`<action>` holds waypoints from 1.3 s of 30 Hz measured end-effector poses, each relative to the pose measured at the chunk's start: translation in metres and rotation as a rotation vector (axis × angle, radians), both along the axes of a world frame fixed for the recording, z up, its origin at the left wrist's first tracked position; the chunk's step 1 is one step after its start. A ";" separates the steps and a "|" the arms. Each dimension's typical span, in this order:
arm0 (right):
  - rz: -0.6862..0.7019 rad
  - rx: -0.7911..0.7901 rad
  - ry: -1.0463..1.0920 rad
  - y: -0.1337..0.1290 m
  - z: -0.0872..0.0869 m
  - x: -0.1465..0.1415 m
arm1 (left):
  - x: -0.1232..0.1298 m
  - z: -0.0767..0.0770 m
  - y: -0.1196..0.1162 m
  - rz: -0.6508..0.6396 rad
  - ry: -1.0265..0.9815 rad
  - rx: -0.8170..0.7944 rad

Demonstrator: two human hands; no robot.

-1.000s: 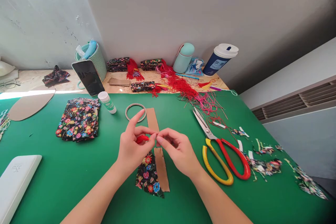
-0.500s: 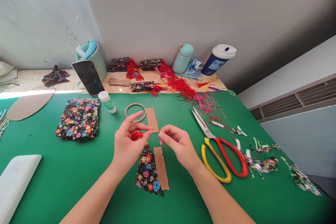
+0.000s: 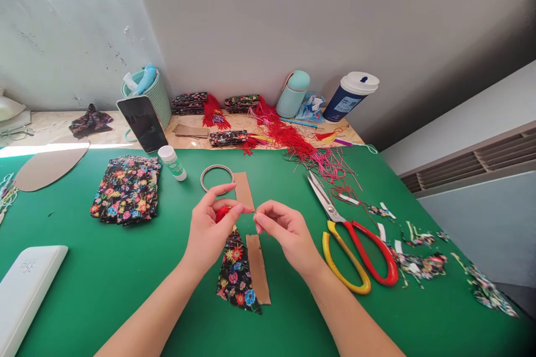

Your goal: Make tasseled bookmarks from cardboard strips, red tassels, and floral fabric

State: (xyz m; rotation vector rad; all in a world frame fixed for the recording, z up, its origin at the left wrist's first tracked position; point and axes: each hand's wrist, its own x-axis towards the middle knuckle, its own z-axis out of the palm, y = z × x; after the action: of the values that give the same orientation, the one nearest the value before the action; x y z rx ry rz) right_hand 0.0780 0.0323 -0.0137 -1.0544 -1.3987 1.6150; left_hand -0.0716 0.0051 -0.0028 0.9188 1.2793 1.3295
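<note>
Left of the scissors [image 3: 383,268], the left hand [image 3: 211,226] gripped a partly hidden red tassel [image 3: 223,213]; the right hand [image 3: 287,231] pinched a thin cord [image 3: 253,211]. Floral fabric [image 3: 237,276] and 2 cardboard strips [image 3: 258,273] lay left of them.

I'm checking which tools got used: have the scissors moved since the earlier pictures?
No; the scissors lie in the same place relative to the lidded cup.
</note>
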 end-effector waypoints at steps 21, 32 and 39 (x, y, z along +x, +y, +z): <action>-0.031 0.123 -0.064 -0.002 -0.005 0.000 | 0.004 -0.007 -0.002 -0.024 -0.099 0.013; -0.093 0.107 0.079 -0.003 -0.006 -0.002 | 0.006 -0.009 0.000 -0.019 0.131 0.068; -0.085 0.025 0.120 -0.002 -0.005 -0.002 | 0.006 -0.010 -0.001 -0.079 0.107 0.052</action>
State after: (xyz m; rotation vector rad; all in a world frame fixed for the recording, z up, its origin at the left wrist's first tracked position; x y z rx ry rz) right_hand 0.0762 0.0301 -0.0190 -0.9729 -1.2758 1.5688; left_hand -0.0653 0.0043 -0.0128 1.0790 1.2810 1.2710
